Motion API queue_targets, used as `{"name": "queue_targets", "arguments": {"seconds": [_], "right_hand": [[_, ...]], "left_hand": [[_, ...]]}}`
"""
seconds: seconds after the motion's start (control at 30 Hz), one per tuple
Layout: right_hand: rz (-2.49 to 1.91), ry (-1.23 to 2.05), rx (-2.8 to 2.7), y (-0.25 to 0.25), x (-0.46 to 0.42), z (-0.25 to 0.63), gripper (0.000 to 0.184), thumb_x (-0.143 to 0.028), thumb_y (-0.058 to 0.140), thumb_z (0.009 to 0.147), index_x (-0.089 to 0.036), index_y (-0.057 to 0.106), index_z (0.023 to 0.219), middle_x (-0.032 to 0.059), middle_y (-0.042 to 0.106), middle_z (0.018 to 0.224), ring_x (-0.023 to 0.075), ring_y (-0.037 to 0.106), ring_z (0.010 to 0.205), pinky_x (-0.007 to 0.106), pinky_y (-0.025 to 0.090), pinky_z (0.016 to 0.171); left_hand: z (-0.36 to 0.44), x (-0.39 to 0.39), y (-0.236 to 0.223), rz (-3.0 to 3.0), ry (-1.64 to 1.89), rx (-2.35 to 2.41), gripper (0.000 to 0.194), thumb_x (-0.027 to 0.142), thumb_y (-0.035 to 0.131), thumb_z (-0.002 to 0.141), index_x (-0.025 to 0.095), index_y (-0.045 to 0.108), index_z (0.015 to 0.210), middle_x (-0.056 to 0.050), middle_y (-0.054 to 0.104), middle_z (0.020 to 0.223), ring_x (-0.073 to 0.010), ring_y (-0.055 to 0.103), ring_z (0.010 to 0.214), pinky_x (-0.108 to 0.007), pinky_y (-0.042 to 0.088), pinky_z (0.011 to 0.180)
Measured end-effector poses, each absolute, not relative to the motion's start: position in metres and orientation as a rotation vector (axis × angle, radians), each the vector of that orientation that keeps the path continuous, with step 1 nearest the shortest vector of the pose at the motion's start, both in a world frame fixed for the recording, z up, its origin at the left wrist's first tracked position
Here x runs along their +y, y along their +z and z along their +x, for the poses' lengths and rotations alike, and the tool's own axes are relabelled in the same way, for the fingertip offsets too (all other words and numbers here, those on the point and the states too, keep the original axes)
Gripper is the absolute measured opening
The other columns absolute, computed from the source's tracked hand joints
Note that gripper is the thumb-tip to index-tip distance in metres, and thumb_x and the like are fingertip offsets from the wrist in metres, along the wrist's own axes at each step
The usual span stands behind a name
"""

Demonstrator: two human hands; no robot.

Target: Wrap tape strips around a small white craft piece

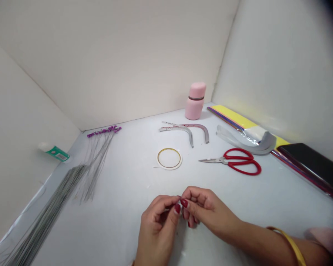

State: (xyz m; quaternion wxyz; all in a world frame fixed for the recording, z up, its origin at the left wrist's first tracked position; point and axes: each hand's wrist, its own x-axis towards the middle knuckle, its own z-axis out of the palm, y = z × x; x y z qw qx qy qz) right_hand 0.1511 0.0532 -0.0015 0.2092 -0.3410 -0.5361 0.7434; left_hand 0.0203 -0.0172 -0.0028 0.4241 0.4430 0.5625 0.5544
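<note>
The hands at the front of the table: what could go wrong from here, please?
The left hand and right hand seem to pinch something too small to see; if it slips, it may be hard to find on the white table. The thin purple-tipped wires lie close to the grey wire bundle, so they might tangle if pulled. The red-handled scissors have pointed blades, which could catch a careless reach.
</note>
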Motion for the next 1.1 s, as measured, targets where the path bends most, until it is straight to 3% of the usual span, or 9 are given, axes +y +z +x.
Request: {"name": "queue_targets", "arguments": {"seconds": [0.4,0.63,0.9,1.1], "right_hand": [[-0.869,2.143,-1.458,-0.0011,0.0545,0.1510,0.034,-0.046,0.059,0.074,-0.014,0.049,0.069,-0.0016,0.055,0.058,0.0078,0.050,0.046,0.020,0.036,0.047],[-0.803,2.175,-1.496,-0.0017,0.0550,0.1533,0.034,-0.047,0.053,0.079,-0.014,0.048,0.071,-0.0008,0.056,0.060,0.0077,0.051,0.048,0.020,0.034,0.047],[-0.800,2.188,-1.511,-0.0023,0.0529,0.1541,0.033,-0.047,0.052,0.079,-0.015,0.046,0.072,-0.0032,0.053,0.059,0.0065,0.050,0.046,0.018,0.034,0.046],[-0.795,2.175,-1.526,0.0005,0.0541,0.1534,0.033,-0.047,0.052,0.079,-0.015,0.047,0.072,-0.0023,0.053,0.061,0.0060,0.050,0.046,0.019,0.035,0.046]], "left_hand": [[0.0190,-0.0179,-0.0010,1.312,1.431,1.359,0.022,0.015,0.052,0.080,0.021,0.066,0.096,-0.005,0.061,0.079,-0.0153,0.059,0.073,-0.024,0.047,0.065],[0.0200,-0.0185,-0.0053,1.115,1.458,1.368,0.010,0.022,0.059,0.076,0.018,0.067,0.080,-0.005,0.063,0.074,-0.0160,0.060,0.068,-0.026,0.046,0.063],[0.0227,-0.0128,-0.0066,0.804,1.436,1.127,0.016,0.030,0.061,0.074,0.016,0.067,0.079,-0.003,0.060,0.065,-0.0165,0.059,0.062,-0.030,0.046,0.061],[0.0206,-0.0125,-0.0076,0.737,1.407,1.196,0.015,0.026,0.065,0.072,0.015,0.068,0.081,-0.003,0.062,0.063,-0.0149,0.057,0.061,-0.028,0.044,0.061]]}}
